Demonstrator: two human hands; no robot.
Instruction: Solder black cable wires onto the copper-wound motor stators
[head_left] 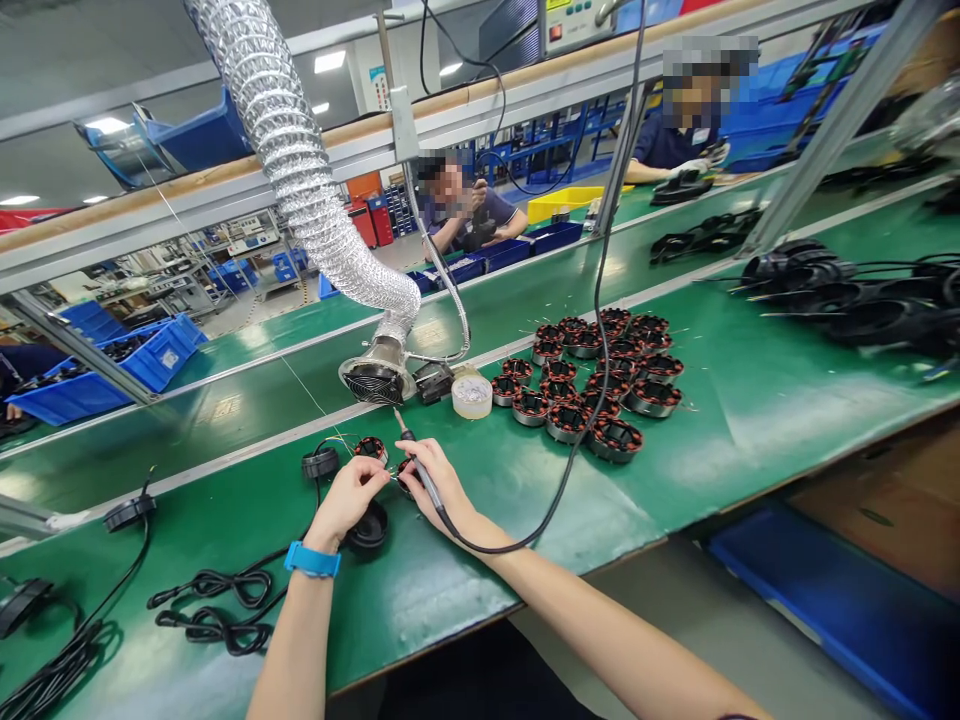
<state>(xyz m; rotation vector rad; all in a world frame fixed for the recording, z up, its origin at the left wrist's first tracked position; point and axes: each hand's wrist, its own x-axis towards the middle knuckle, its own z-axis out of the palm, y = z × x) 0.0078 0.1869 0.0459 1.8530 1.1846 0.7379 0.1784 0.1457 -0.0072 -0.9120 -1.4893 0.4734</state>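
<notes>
My right hand (442, 485) grips a soldering iron (426, 478), its tip pointing up and away towards the fume hose. Its fingertips also rest at a copper-wound motor stator (406, 478), mostly covered by the hand. My left hand (349, 505), with a blue band at the wrist, pinches what looks like a thin wire at that stator's left side. Just beyond the fingers lies a second stator (371, 449). A black round housing (367, 528) sits beside my left hand, partly hidden by it. Farther left stands a black corded cap (321, 462) with thin coloured wires.
Several stators (615, 438) stand grouped to the right. A foil hose (367, 270) ends in a fan hood (375, 380) near a round whitish tub (472, 396). Coiled black cables (225, 605) lie left, black parts (870, 300) far right. Two people sit across the bench.
</notes>
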